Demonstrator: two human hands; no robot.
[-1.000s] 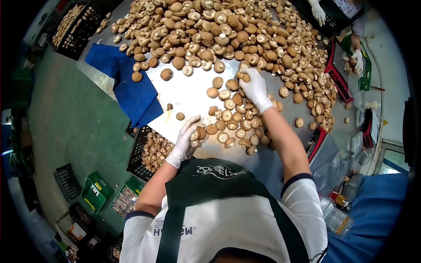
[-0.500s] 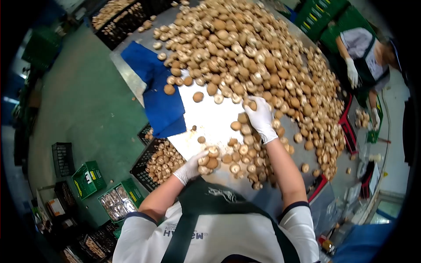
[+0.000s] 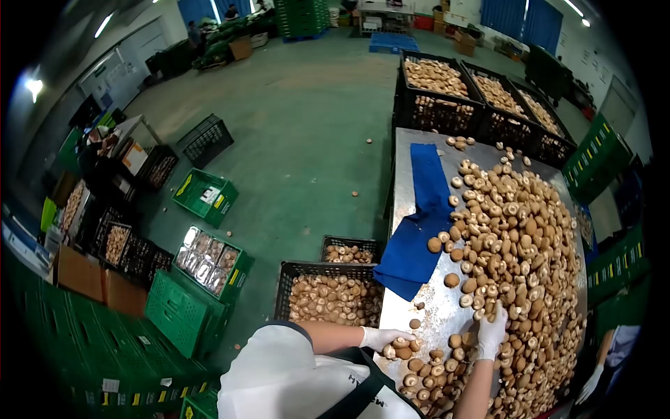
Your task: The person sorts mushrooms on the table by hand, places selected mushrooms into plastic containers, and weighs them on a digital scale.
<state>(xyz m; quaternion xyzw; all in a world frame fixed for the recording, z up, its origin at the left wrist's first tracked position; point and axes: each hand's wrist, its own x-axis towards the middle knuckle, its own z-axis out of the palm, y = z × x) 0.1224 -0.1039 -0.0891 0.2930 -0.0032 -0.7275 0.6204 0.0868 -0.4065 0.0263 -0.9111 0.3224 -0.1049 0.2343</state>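
Brown-capped mushrooms (image 3: 523,237) lie in a large heap on a metal table (image 3: 408,192). My left hand (image 3: 380,338), in a white glove, is at the near left edge of the table, its fingers closed around several mushrooms (image 3: 403,348). At the near edge of the heap is my gloved right hand (image 3: 491,336), fingers bent onto a mushroom (image 3: 479,315); its palm side is hidden. Between my hands lies a smaller group of loose mushrooms (image 3: 434,372). A blue cloth (image 3: 427,209) is spread along the table's left side.
Black crates (image 3: 278,297) of mushrooms stand left of the table, more black crates (image 3: 440,112) beyond its far end. Green crates (image 3: 227,209) and a crate of packed trays (image 3: 209,262) sit on the floor. A co-worker's gloved hand (image 3: 592,384) shows at lower right.
My view has swung up and to the left, bringing more of the room in. My left hand still holds mushrooms; my right hand remains at the near side of the heap.
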